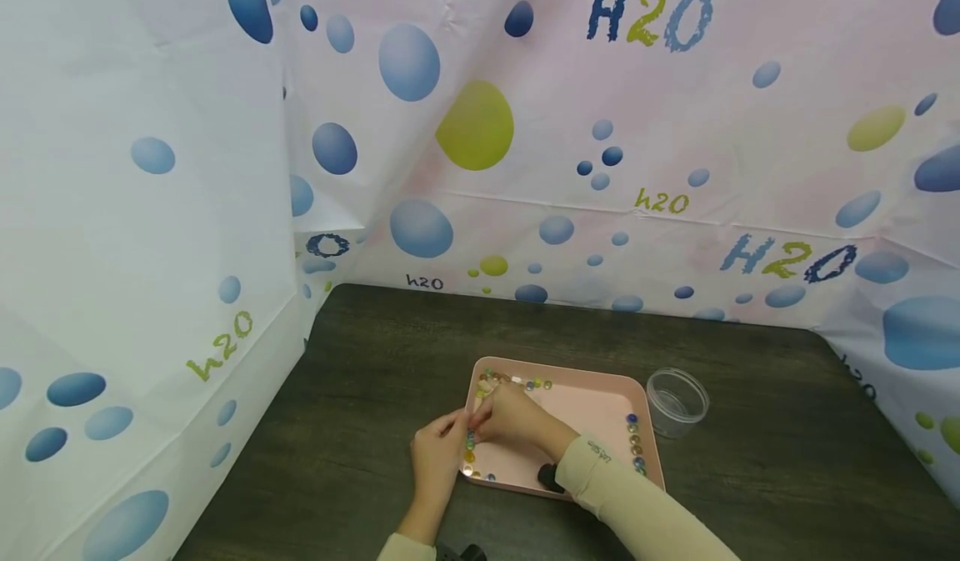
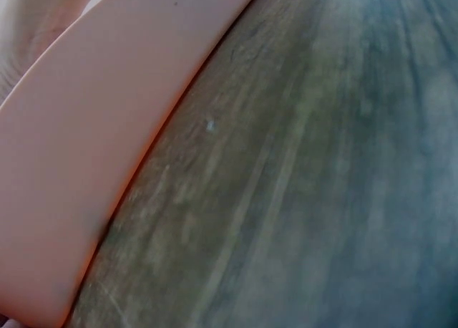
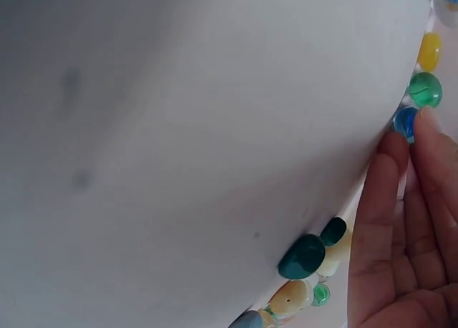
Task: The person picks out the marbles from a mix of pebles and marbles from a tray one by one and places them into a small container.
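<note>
A pink tray lies on the dark table, with glass marbles and smooth stones lined along its inner edges. Inside its left side, my right hand reaches down. In the right wrist view, the thumb and a fingertip of that hand pinch a blue glass marble against the wall, right beside a green marble and a yellow one. My left hand is at the tray's left rim, fingertips close to the right hand's; its grip is hidden. The left wrist view shows the tray's outer wall.
A clear round plastic container stands against the tray's right side. Another row of marbles runs along the inner right edge. Dark green stones lie by the wall. A printed sheet with bubbles hangs behind the table.
</note>
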A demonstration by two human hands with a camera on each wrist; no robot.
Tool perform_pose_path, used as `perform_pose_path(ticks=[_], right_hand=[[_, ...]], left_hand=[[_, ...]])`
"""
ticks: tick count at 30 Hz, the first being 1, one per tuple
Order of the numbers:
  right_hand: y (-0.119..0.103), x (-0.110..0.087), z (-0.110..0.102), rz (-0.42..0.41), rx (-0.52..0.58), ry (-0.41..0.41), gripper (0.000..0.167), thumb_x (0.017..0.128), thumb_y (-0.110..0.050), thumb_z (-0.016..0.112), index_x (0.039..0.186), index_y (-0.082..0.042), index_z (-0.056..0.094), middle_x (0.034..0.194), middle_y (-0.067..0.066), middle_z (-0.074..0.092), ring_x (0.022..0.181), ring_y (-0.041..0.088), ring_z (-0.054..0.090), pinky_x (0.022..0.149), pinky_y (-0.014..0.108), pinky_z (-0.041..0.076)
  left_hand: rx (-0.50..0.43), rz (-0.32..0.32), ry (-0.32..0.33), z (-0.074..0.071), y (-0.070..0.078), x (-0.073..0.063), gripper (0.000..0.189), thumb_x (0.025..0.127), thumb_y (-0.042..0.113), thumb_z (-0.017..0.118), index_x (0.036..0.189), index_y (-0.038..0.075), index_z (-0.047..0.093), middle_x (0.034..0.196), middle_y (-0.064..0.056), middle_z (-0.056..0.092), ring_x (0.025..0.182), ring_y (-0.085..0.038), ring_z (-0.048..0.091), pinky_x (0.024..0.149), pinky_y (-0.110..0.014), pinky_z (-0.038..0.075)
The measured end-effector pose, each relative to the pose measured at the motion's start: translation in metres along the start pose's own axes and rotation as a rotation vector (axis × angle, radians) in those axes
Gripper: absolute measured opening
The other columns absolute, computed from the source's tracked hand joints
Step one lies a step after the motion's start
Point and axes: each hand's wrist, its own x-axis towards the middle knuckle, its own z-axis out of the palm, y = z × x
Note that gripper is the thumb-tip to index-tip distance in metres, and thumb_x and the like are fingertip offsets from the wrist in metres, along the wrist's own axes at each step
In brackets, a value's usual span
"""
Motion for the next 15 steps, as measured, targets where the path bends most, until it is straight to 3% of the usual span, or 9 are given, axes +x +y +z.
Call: perform_pose_path(ticks=[5,10,15], right_hand=[[0.0002,0.0005,0.0011,-0.014,0.019,0.006,0.007,0.075,-0.011,0.085,0.08,-0.011,0.081,0.076,0.0,0.078,0.067,0.003,0.063,0.073,0.026,0.053],[0.0014,0.0012,0.0032,-0.002,0.019,0.013,0.005,0.076,-0.011,0.084,0.08,-0.012,0.081,0.076,-0.002,0.077,0.068,0.001,0.064,0.081,0.027,0.053],[0.0066,-0.001,0.0022,0.024,0.074,0.024,0.006,0.079,-0.016,0.083,0.084,-0.014,0.082,0.079,-0.003,0.078,0.07,-0.001,0.064,0.073,0.022,0.053]], left_hand=[[-0.017,-0.007,-0.001,0.0,-0.0002,0.0002,0.013,0.087,0.015,0.076,0.087,0.002,0.08,0.083,-0.014,0.077,0.066,-0.012,0.067,0.053,-0.017,0.05],[-0.02,-0.026,0.002,-0.0004,-0.0005,0.0006,0.013,0.087,0.015,0.076,0.088,0.002,0.08,0.083,-0.014,0.077,0.066,-0.012,0.067,0.052,-0.017,0.049],[-0.016,-0.032,0.002,-0.0002,-0.0005,-0.0004,0.012,0.086,0.015,0.076,0.087,0.004,0.081,0.082,-0.013,0.077,0.064,-0.012,0.065,0.052,-0.018,0.048]])
